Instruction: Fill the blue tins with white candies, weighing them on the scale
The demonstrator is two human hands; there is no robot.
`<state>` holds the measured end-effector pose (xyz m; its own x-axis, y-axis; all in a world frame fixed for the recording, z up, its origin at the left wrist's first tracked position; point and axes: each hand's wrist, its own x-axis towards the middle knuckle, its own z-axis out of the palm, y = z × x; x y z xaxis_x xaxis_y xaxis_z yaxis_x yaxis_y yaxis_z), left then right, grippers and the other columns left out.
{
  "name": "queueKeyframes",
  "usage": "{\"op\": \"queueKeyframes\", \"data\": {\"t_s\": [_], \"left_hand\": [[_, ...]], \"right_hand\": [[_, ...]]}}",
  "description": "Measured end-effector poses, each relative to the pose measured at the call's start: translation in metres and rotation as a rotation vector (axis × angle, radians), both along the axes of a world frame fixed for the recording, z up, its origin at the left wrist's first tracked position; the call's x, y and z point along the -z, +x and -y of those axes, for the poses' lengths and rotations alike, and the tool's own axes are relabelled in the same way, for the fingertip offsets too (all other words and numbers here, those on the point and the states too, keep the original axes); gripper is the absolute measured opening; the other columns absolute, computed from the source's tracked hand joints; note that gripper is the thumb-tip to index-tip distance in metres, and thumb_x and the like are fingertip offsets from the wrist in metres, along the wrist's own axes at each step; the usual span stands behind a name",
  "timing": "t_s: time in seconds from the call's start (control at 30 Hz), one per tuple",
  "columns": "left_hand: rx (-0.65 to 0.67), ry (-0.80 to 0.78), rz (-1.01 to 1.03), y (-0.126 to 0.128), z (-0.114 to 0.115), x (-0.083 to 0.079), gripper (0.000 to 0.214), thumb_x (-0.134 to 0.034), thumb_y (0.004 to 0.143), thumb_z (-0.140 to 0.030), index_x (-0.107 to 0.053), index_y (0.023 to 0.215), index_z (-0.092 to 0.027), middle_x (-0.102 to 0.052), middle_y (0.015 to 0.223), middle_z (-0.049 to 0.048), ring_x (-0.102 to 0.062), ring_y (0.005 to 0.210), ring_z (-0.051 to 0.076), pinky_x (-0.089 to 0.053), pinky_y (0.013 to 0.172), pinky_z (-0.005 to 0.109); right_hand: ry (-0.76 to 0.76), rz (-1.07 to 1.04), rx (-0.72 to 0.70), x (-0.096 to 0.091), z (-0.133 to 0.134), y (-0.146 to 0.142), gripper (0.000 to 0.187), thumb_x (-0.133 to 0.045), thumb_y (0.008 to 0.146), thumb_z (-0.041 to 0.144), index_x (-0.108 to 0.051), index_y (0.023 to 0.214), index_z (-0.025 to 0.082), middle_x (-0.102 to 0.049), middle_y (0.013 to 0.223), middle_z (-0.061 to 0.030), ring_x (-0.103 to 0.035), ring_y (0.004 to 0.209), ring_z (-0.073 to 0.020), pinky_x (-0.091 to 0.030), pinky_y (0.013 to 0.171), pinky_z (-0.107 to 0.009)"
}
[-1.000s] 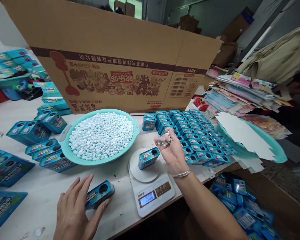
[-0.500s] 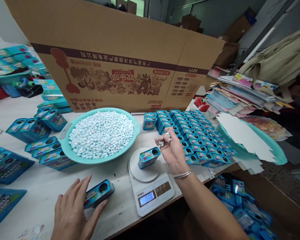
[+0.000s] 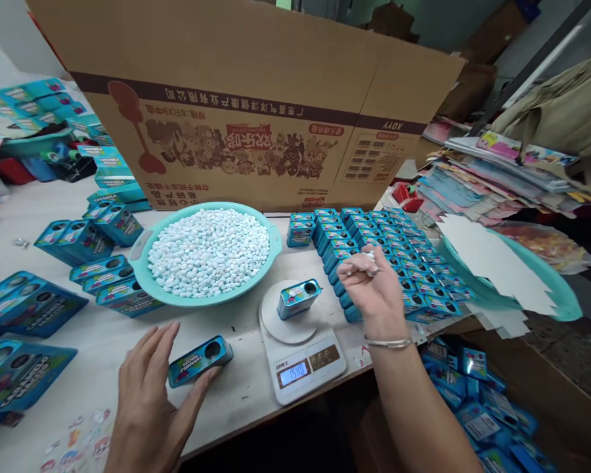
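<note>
My right hand hovers to the right of a white kitchen scale, fingers curled around several small white candies. A small blue tin with a round hole on top stands on the scale's round platform. My left hand rests flat on the white table near the front edge, fingers spread, touching a second blue tin that lies on its side. A teal basin heaped with white candies sits behind the scale.
Rows of blue tins stand right of the scale. More tins and blue packets lie at the left. A large cardboard box stands behind. Paper stacks and another teal basin are at the right.
My right hand moved a little to the right, away from above the tin on the scale, and closed more around the candies. The left hand stayed by the lying tin. The view shifted.
</note>
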<state>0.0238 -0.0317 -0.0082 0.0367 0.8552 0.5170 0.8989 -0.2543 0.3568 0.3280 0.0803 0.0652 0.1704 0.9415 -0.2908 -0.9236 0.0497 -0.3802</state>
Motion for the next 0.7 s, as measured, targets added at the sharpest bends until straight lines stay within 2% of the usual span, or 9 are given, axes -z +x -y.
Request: {"op": "queueKeyframes", "data": {"t_s": [0.1, 0.17, 0.27, 0.4, 0.53, 0.7], "left_hand": [[0.097, 0.034, 0.075, 0.023, -0.007, -0.025, 0.062, -0.056, 0.093, -0.039, -0.032, 0.149, -0.029, -0.049, 0.136, 0.0109, -0.048, 0.130, 0.032, -0.043, 0.109, 0.050], [0.196, 0.040, 0.070, 0.037, -0.016, -0.036, 0.057, -0.058, 0.092, -0.032, -0.037, 0.145, -0.030, -0.053, 0.132, 0.0086, -0.051, 0.127, 0.029, -0.046, 0.107, 0.047], [0.301, 0.045, 0.040, 0.054, -0.030, -0.042, 0.046, -0.057, 0.093, -0.030, -0.047, 0.137, -0.027, -0.059, 0.122, 0.0078, -0.055, 0.120, 0.028, -0.049, 0.102, 0.045], [0.346, 0.004, -0.017, 0.068, -0.039, -0.041, 0.034, -0.054, 0.095, -0.029, -0.057, 0.127, -0.019, -0.063, 0.114, 0.0102, -0.056, 0.114, 0.027, -0.051, 0.098, 0.045], [0.386, -0.060, -0.139, 0.080, -0.049, -0.040, 0.037, -0.055, 0.093, -0.031, -0.058, 0.126, -0.015, -0.061, 0.118, 0.0140, -0.051, 0.119, 0.031, -0.048, 0.100, 0.051], [0.427, -0.086, -0.258, 0.095, -0.066, -0.040, 0.037, -0.059, 0.090, -0.028, -0.058, 0.125, -0.014, -0.060, 0.123, 0.0157, -0.047, 0.126, 0.035, -0.042, 0.105, 0.057]], "right_hand": [[0.024, 0.044, 0.013, 0.008, 0.031, 0.013, 0.024, -0.052, 0.098, 0.033, -0.050, 0.078, 0.022, -0.031, 0.048, 0.0123, -0.039, 0.042, -0.0067, -0.041, 0.052, -0.021], [0.009, 0.061, 0.006, 0.021, 0.057, 0.019, 0.020, -0.058, 0.095, 0.029, -0.050, 0.079, 0.022, -0.031, 0.050, 0.0127, -0.036, 0.041, -0.0058, -0.039, 0.050, -0.020], [-0.047, 0.019, -0.011, 0.047, 0.096, 0.025, 0.016, -0.064, 0.091, 0.021, -0.050, 0.082, 0.021, -0.031, 0.052, 0.0134, -0.032, 0.037, -0.0036, -0.035, 0.045, -0.017], [-0.142, -0.063, -0.069, 0.086, 0.138, 0.032, 0.020, -0.069, 0.085, 0.015, -0.050, 0.082, 0.020, -0.033, 0.051, 0.0139, -0.033, 0.037, -0.0025, -0.035, 0.044, -0.015], [-0.187, -0.111, -0.102, 0.108, 0.154, 0.036, 0.024, -0.072, 0.082, 0.013, -0.049, 0.081, 0.020, -0.038, 0.053, 0.0122, -0.039, 0.040, -0.0034, -0.033, 0.041, -0.014], [-0.155, -0.146, -0.100, 0.112, 0.149, 0.037, 0.026, -0.076, 0.080, 0.018, -0.050, 0.080, 0.019, -0.038, 0.051, 0.0125, -0.037, 0.039, -0.0030, -0.031, 0.039, -0.015]]}}
